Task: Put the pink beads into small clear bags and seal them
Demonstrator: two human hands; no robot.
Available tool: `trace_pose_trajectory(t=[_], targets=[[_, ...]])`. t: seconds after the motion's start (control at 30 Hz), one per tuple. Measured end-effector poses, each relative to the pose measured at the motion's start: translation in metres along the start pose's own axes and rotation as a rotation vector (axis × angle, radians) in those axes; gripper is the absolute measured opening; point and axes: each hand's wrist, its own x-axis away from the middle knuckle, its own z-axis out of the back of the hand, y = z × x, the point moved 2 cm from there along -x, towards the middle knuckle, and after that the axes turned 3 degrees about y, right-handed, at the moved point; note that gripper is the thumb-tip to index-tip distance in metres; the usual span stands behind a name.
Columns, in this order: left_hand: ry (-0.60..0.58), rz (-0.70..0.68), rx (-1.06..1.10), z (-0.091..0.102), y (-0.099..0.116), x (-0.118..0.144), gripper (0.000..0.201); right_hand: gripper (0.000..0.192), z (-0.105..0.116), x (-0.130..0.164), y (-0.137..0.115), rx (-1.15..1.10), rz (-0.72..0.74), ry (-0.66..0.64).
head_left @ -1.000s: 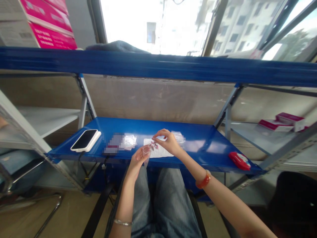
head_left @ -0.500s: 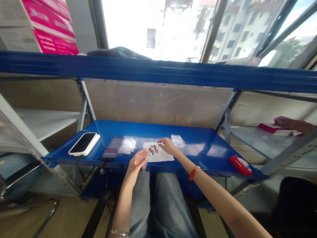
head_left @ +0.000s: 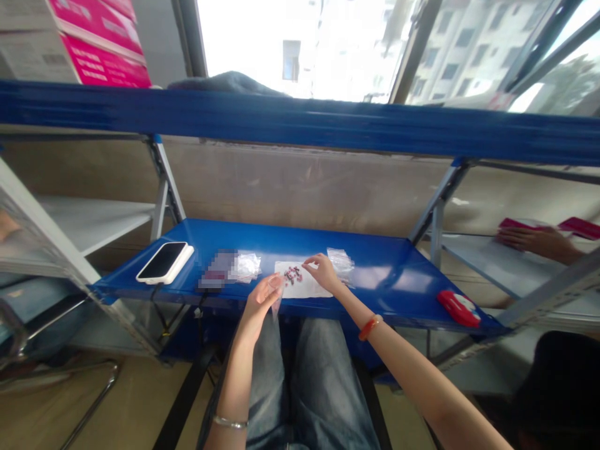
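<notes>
Since the frame half a second back, little change is noted: the right hand (head_left: 323, 272) is kept at the far right edge of the white sheet (head_left: 304, 287), its fingertips now just beside the small red pieces (head_left: 293, 274) rather than clear of them, and another person's hand (head_left: 527, 240) has been brought further across the grey side shelf (head_left: 487, 265) at right, onto the pink boxes (head_left: 579, 227). Head view: the left hand (head_left: 262, 299) is held at the near edge of the blue shelf (head_left: 384, 281), thumb and fingers pinched together on a small clear bag (head_left: 276, 297) that hangs down from them. The right hand's fingers are curled and drawn close over the sheet; whether a piece is pinched between them cannot be told. The red pieces are gathered in a loose cluster on the upper middle of the sheet, between the two hands. A pile of clear bags (head_left: 341, 260) is seen just behind the right hand; a second pile (head_left: 246, 265) lies left of the sheet, beside a blurred patch. A phone (head_left: 165, 262) is laid face up near the shelf's left end, and a red packet (head_left: 459, 308) near its right corner. An orange bangle (head_left: 369, 327) is worn on the right wrist, a silver bracelet (head_left: 229, 422) on the left.
</notes>
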Motion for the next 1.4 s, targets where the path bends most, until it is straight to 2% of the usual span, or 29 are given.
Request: trace_pose_trajectory(t=[0.07, 0.13, 0.27, 0.4, 0.5, 0.6, 0.73, 0.9, 1.1, 1.27, 1.4], targets=[[-0.003, 0.003, -0.003, -0.001, 0.001, 0.0, 0.05, 0.015, 0.012, 0.0, -0.017, -0.12, 0.047, 0.042], [-0.012, 0.001, -0.002, -0.001, 0.001, 0.0, 0.051, 0.017, 0.024, 0.002, -0.039, -0.234, 0.101, 0.026], [-0.015, -0.014, -0.004, -0.003, 0.002, 0.001, 0.053, 0.016, 0.037, 0.013, -0.079, -0.32, 0.223, -0.101], [-0.03, -0.039, -0.008, -0.004, 0.004, 0.001, 0.05, 0.01, 0.036, 0.022, -0.096, -0.32, 0.346, -0.236], [-0.044, -0.035, -0.025, -0.002, 0.003, 0.001, 0.049, 0.011, 0.033, 0.019, -0.091, -0.331, 0.306, -0.226], [-0.046, -0.015, -0.035, 0.001, 0.0, 0.0, 0.047, 0.011, 0.029, 0.011, -0.074, -0.278, 0.228, -0.18], [-0.042, -0.017, -0.029, 0.005, -0.003, -0.002, 0.047, 0.008, 0.014, 0.005, -0.047, -0.135, 0.174, -0.202], [-0.054, -0.02, -0.009, 0.007, -0.004, -0.001, 0.048, 0.009, -0.005, 0.009, -0.022, -0.095, 0.137, -0.209], [-0.045, -0.021, -0.01, 0.008, -0.004, -0.001, 0.047, 0.011, -0.018, 0.02, -0.029, -0.088, 0.21, -0.221], [-0.045, -0.006, -0.017, 0.01, -0.004, -0.001, 0.047, 0.01, -0.031, 0.024, -0.033, -0.077, 0.192, -0.181], [-0.042, -0.007, -0.016, 0.011, -0.002, -0.001, 0.047, 0.007, -0.026, 0.021, -0.037, -0.142, 0.183, -0.164]])
